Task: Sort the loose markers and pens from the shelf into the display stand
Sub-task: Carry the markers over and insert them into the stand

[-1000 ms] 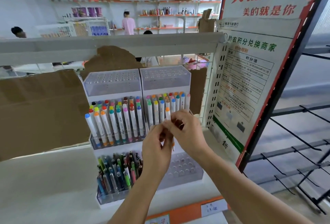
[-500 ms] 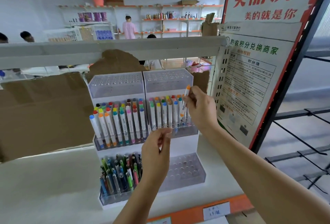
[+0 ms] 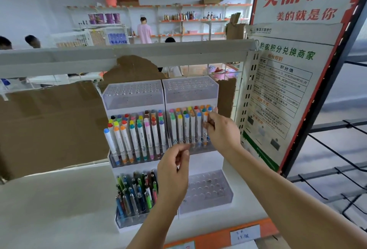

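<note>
A white tiered display stand (image 3: 202,161) stands on the shelf. Its middle tier holds two rows of white markers with coloured caps (image 3: 139,133). My right hand (image 3: 222,131) is at the right end of the right-hand row and pinches an orange-capped marker (image 3: 205,136) that stands upright in the outermost slot. My left hand (image 3: 174,171) hovers in front of the stand's middle with loosely curled fingers and nothing visible in it. Coloured pens (image 3: 137,195) fill the lower left holder. The lower right clear holder (image 3: 210,189) and the two top holders (image 3: 133,93) have no pens in them.
Brown cardboard (image 3: 49,125) backs the shelf on the left. A printed poster (image 3: 282,97) hangs close to the stand's right side, with black wire racks (image 3: 337,169) beyond it. The white shelf board (image 3: 49,209) stretches left. People stand far behind.
My hands were together in front of the stand. My right hand then carried the marker up to the right end of the row and lowered it into the slot. My left hand stayed low.
</note>
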Motion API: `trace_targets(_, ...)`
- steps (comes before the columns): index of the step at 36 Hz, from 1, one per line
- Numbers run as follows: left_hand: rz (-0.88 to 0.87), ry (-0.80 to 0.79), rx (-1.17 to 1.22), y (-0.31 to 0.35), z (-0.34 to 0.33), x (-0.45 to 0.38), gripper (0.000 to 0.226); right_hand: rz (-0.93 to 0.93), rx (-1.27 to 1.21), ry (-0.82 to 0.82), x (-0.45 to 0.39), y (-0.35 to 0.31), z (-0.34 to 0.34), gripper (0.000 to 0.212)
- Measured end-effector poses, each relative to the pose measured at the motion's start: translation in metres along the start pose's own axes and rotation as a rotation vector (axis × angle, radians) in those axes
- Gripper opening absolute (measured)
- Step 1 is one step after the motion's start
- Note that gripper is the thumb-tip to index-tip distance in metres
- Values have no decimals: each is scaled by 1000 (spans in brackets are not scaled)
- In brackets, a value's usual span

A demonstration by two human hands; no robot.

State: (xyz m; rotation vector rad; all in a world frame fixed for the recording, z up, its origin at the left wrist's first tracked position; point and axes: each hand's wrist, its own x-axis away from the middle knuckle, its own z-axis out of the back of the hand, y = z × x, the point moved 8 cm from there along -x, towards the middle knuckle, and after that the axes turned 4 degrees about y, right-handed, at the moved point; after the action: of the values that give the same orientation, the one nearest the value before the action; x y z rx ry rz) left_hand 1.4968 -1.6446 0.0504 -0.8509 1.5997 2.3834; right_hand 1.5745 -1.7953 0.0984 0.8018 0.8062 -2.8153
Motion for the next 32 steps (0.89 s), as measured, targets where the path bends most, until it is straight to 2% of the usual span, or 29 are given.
trace_targets(4,28,-39,-20,-6,-1,0,16,-17,61,-18,0,-1,0,7)
trace_targets(9,12,-50,-66,-3,3,-3,16,-34,46,-28,10,1,0,16)
trace_targets(17,-14,13,-214,4,20,10,18,21,36,60,31,-2,15,36)
trace_targets(24,61,123,-310,7,54,31,18,197,-35,-16,55,-38,9,38)
trace_targets(29,169,230,-394,-2,100,55,17,353,-77,-181,83,-75,-10,44)
trace_targets(32,177,290,-494,-2,131,72,17,480,-78,-261,103,-102,-26,46)
